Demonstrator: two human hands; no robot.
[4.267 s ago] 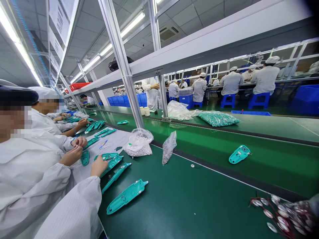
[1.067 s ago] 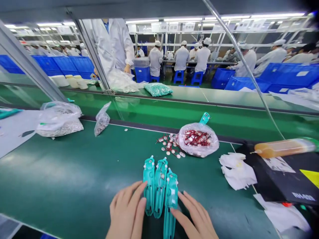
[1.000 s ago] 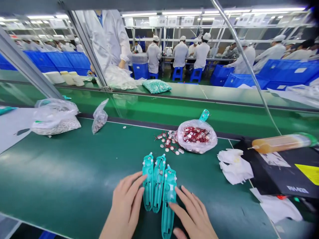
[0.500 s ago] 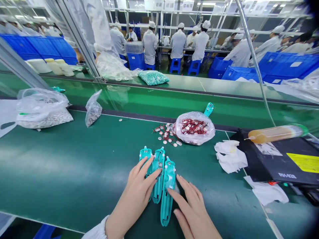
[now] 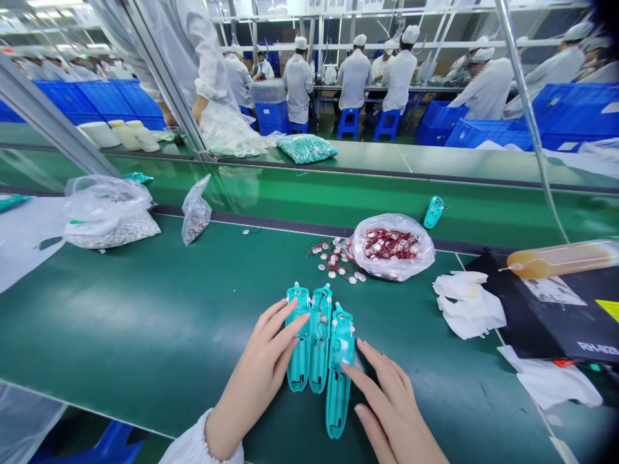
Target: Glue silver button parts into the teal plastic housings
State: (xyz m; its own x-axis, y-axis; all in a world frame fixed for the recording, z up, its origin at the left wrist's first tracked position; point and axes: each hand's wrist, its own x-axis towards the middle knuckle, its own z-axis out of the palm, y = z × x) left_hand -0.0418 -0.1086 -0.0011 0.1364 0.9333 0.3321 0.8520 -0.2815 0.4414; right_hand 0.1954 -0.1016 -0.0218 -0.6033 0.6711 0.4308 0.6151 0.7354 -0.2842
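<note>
Three teal plastic shell halves lie side by side on the green table, hollow sides up. My left hand [image 5: 265,361] is open, its fingers spread over the left shell [image 5: 298,364] and touching its upper part. Thin wires and a small disc show in the middle shell [image 5: 319,361], which neither hand covers. The right shell [image 5: 337,406] sits a little nearer to me. Beside it is my right hand [image 5: 391,399], fingers apart, with the index fingertip at the shell's middle. Neither hand grips anything.
Beyond the shells stands an open plastic bag [image 5: 360,258] of red-wired metal discs, with loose discs [image 5: 333,258] spilled beside it. Another teal shell [image 5: 434,211] lies on the green belt [image 5: 300,193]. At right are crumpled tissue [image 5: 469,306], a black box [image 5: 546,322] and an amber tube [image 5: 556,261].
My left hand has shifted left off the middle shell onto the left one. The view has turned slightly left. On the belt, the single teal shell has moved right, away from the bag.
</note>
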